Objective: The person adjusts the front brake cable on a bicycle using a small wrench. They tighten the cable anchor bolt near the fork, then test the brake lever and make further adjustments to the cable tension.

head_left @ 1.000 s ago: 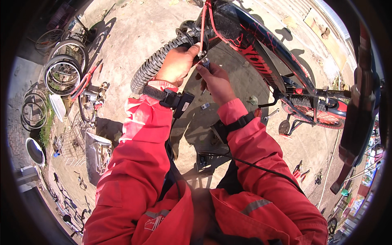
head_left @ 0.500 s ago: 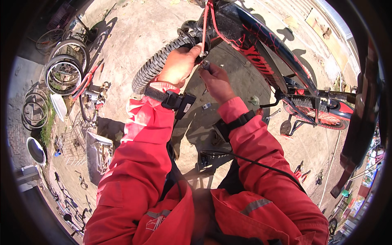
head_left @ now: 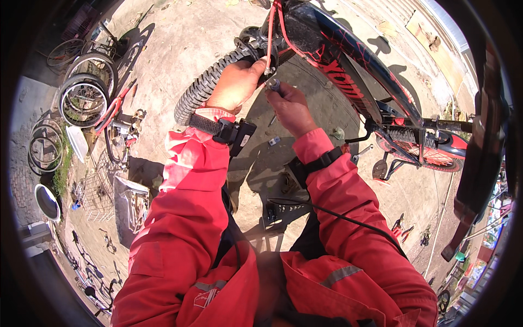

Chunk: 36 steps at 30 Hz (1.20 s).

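A black bicycle frame with red markings stands in front of me, its knobbly front tyre on the left. My left hand reaches over that tyre, closed, with its thumb against the lower end of a red cable; its other fingers are largely hidden. Just to the right, my right hand is closed around a small grey tool, whose end sits just below the cable end. The tool's exact kind does not show.
Loose wheels and a wire basket lie at the left. The bicycle's rear wheel and pedal are at the right. A wrench and red-handled pliers rest on the ground.
Both hands have shifted only slightly. The tool in my right hand has turned a little, and my left thumb has moved slightly left along with the cable end.
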{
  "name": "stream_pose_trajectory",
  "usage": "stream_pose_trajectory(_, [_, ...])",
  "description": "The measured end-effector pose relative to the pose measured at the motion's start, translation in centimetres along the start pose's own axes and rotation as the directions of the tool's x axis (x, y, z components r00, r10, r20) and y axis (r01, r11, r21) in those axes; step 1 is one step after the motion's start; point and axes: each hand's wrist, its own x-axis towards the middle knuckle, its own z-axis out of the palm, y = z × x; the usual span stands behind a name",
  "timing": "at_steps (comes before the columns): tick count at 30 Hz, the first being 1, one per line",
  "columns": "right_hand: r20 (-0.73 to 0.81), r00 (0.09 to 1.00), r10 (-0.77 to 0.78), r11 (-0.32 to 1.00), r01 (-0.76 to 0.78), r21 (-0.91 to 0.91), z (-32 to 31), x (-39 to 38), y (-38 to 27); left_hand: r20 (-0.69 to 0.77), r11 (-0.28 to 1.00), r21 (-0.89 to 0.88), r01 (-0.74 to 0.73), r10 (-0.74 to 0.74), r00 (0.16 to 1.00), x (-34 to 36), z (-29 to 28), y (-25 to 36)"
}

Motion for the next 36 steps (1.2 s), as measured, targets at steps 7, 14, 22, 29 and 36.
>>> stream_pose_trajectory(7, [0.009, 1.000, -0.016, 1.000, 0.016, -0.001, -0.2, -0.2, -1.1, 0.006, 0.996, 0.009, -0.089, 0.089, 0.996, 0.2, 0.0, -0.4])
stream_pose_trajectory(14, [0.006, 0.997, 0.080, 0.996, -0.080, 0.034, 0.2, -1.0, -2.6, -0.072, 0.994, -0.110, -0.008, 0.000, 0.997, -0.3, 0.5, -0.5])
stream_pose_trajectory(22, [0.046, 0.995, 0.094, 0.991, -0.098, 0.092, -0.2, -1.1, -2.8, -0.077, 0.999, -0.042, 0.021, -0.024, 0.997, -1.0, 0.5, 0.6])
stream_pose_trajectory(29, [0.069, 0.994, 0.080, 0.992, -0.086, 0.093, 0.0, -1.3, -3.0, -0.056, 0.984, -0.144, 0.104, -0.113, 0.992, -0.1, 1.2, 0.2])
stream_pose_trajectory(36, [0.074, 0.986, 0.151, 0.979, -0.159, 0.129, 0.0, -1.1, -2.8, -0.094, 0.882, -0.472, 0.014, -0.066, 0.993, -1.2, 2.0, -0.2])
